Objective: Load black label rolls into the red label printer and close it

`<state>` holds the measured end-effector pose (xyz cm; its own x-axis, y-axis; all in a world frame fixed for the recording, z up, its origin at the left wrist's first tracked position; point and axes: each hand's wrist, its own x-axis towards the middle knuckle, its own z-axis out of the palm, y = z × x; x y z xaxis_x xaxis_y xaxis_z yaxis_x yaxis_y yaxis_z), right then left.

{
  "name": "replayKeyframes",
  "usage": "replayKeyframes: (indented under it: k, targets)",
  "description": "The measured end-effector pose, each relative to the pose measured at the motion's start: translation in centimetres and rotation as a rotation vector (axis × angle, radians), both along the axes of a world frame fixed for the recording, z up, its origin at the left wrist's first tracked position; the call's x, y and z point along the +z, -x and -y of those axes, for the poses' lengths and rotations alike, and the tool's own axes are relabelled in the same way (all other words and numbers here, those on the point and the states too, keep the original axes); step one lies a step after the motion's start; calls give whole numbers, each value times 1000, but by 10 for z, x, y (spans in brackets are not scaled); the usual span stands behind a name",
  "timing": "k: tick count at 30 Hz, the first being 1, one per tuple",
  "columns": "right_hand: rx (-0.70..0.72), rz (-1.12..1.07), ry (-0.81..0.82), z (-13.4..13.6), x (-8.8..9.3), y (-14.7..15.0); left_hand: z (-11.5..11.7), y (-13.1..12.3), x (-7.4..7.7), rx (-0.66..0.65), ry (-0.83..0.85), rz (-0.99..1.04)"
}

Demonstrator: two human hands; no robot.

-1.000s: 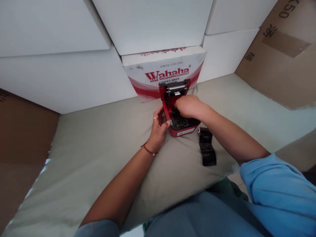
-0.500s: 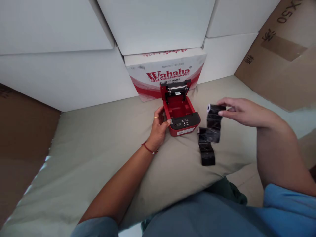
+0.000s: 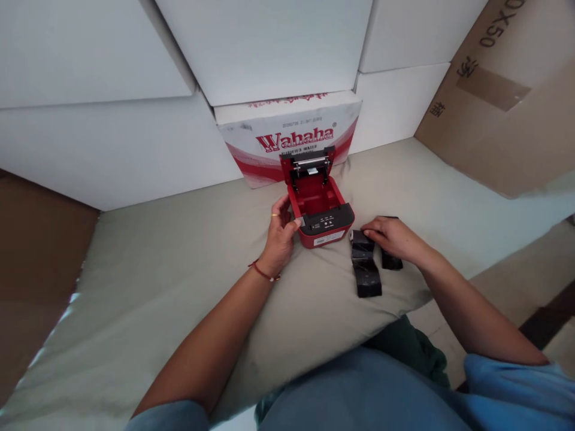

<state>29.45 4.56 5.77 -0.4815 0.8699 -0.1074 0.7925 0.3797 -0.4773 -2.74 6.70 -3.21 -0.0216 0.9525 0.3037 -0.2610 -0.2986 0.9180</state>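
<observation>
A small red printer (image 3: 317,203) stands on the beige cloth (image 3: 179,269) with its lid raised and its inner bay bare. My left hand (image 3: 279,236) grips the printer's left side, fingers curled round its edge. A strip of black paper (image 3: 366,272) lies just right of the printer, partly unrolled. My right hand (image 3: 392,238) rests over the roll end of that strip, fingers bent down on it against the cloth.
A white and red Wahaha carton (image 3: 287,134) stands right behind the printer, among large white boxes (image 3: 265,48). Brown cardboard (image 3: 507,102) leans at the right, more at the far left. My blue-clad lap fills the bottom edge.
My right hand lifted the black roll out of the printer, carried it right, then lowered it onto the cloth beside the printer. My left hand stayed on the printer.
</observation>
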Motion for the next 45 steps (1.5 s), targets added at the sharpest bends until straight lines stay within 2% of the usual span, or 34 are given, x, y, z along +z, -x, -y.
replayKeyframes:
  k: [5,7,9,12,14,16,17,19,24,29,34,37,40,43,45]
  targets:
    - [35,21,16,12,-7,1,-1,-3,-1,1,-25,28]
    - [40,11,19,19,0,-1,-1,-4,0,-2,-20,24]
    - [81,-60,52,24,20,-5,0,-4,0,-4,-17,28]
    - [112,-200,95,24,71,-11,0,-5,1,-11,-24,29]
    - [62,-219,19,16,104,-6,-1,-5,0,-10,-26,21]
    - [14,-201,-62,2,122,10,-1,-5,0,-11,-25,17]
    - [-2,-189,-83,-6,125,22,-1,-6,1,-15,-23,17]
    - [-21,-166,-105,-25,117,50,-1,-6,1,-24,-18,25]
    - [-5,26,-215,-66,75,108,-2,-8,3,3,-6,29]
    - [11,216,-311,-91,54,121,-3,-7,0,-1,-5,9]
    - [8,281,-339,-100,51,130,-2,-8,1,-38,13,31]
    - [-13,254,-283,-97,56,135,0,-8,5,-20,14,52]
    - [-10,84,-203,-79,65,128,1,-9,7,-24,15,50]
    - [-17,-133,-323,-46,70,110,-1,-9,5,-33,20,35]
    - [42,-213,-433,-20,69,96,-1,-9,4,-26,18,20]
